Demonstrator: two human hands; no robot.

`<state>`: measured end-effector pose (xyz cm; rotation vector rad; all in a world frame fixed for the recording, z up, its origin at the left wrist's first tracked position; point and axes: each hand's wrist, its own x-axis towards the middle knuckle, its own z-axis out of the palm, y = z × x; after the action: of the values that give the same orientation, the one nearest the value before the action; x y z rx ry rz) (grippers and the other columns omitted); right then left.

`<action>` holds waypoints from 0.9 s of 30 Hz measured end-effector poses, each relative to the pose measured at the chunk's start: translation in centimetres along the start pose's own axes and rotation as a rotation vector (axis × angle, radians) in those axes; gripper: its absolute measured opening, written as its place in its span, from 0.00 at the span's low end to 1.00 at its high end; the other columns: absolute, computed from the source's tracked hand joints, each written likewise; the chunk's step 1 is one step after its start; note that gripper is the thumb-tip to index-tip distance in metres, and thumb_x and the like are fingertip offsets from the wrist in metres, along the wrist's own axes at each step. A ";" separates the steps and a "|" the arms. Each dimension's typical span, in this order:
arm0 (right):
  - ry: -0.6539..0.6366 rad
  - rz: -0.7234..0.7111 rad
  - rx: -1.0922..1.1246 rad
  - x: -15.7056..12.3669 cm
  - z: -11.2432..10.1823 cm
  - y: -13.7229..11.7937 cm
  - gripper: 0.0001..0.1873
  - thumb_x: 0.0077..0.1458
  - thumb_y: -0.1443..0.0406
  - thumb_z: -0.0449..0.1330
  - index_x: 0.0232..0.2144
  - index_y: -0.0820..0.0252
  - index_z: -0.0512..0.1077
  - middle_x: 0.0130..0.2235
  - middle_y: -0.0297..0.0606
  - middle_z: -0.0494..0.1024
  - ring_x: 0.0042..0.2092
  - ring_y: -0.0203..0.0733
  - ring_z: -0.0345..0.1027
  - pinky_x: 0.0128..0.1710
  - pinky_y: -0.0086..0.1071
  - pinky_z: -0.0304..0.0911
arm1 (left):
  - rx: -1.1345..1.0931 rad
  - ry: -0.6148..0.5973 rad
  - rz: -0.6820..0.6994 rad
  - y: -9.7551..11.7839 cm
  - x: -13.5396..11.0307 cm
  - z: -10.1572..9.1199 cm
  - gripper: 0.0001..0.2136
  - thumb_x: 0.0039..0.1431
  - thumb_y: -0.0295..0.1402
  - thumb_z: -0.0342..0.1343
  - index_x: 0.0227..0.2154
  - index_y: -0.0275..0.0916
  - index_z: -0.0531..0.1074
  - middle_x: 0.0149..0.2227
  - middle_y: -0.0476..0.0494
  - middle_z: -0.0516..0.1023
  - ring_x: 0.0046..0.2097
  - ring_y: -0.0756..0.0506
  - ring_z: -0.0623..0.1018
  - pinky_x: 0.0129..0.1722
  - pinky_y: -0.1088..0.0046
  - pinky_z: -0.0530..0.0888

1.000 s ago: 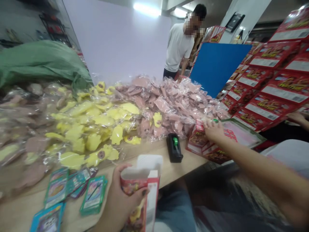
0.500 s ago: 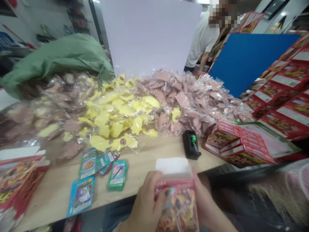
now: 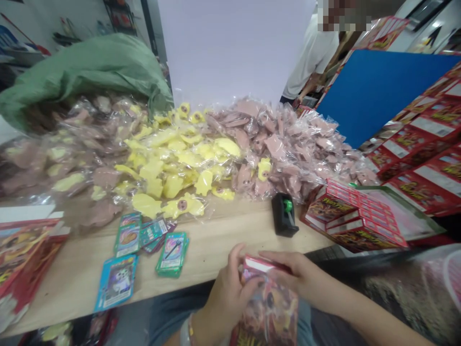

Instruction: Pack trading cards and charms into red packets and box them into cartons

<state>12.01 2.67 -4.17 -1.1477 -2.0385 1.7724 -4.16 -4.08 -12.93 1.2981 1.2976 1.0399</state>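
A red printed cardboard box [image 3: 270, 307] is held upright over my lap at the table's front edge. My left hand [image 3: 232, 288] wraps round its left side, with the thumb on the printed front. My right hand [image 3: 291, 274] grips the upper right, its fingers lying across the top edge. The top flap now lies folded down, a white strip showing there. Left of my hands, stacks of cards lie on the table: green-edged ones with a fork picture [image 3: 172, 254], a blue card [image 3: 117, 282], and teal cards [image 3: 128, 234].
Plastic-wrapped yellow figures [image 3: 180, 168] and pink figures [image 3: 277, 144] heap across the table. A black tape dispenser [image 3: 284, 216] stands near red boxes [image 3: 355, 211]. Flattened boxes [image 3: 25, 250] lie left. A green sack [image 3: 86, 77] and a white panel [image 3: 230, 53] stand behind; a person [image 3: 306, 57] is beyond.
The white flap that stood up from the box top has been folded down. My right hand moved from the box's side onto its top edge.
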 end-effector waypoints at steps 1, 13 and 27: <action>-0.008 0.020 0.020 0.0 0.1 -0.2 0.20 0.55 0.57 0.53 0.48 0.57 0.69 0.42 0.38 0.76 0.43 0.44 0.68 0.44 0.35 0.62 | -0.004 -0.008 0.019 0.3 -0.2 -0.1 0.26 0.56 0.32 0.53 0.55 0.42 0.47 0.44 0.42 0.72 0.40 0.46 0.74 0.41 0.67 0.70; -0.011 -0.060 -0.294 -2.5 2.7 0.4 0.29 0.47 0.57 0.59 0.52 0.59 0.65 0.51 0.47 0.69 0.51 0.53 0.62 0.51 0.44 0.56 | 0.166 -0.174 0.128 0.0 -1.1 -1.2 0.30 0.52 0.28 0.55 0.57 0.43 0.52 0.49 0.41 0.68 0.50 0.44 0.69 0.50 0.66 0.66; 0.781 0.473 0.310 4.8 -10.0 10.2 0.12 0.43 0.60 0.60 0.29 0.62 0.65 0.27 0.38 0.71 0.25 0.43 0.70 0.27 0.45 0.67 | 0.600 -0.042 0.772 1.9 8.3 -5.3 0.14 0.60 0.28 0.46 0.48 0.40 0.68 0.50 0.38 0.70 0.49 0.46 0.71 0.48 0.68 0.70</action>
<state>19.12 13.09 -12.45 -1.9168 -1.0640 1.3798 -8.66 4.64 -10.89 2.3834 1.1242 1.1499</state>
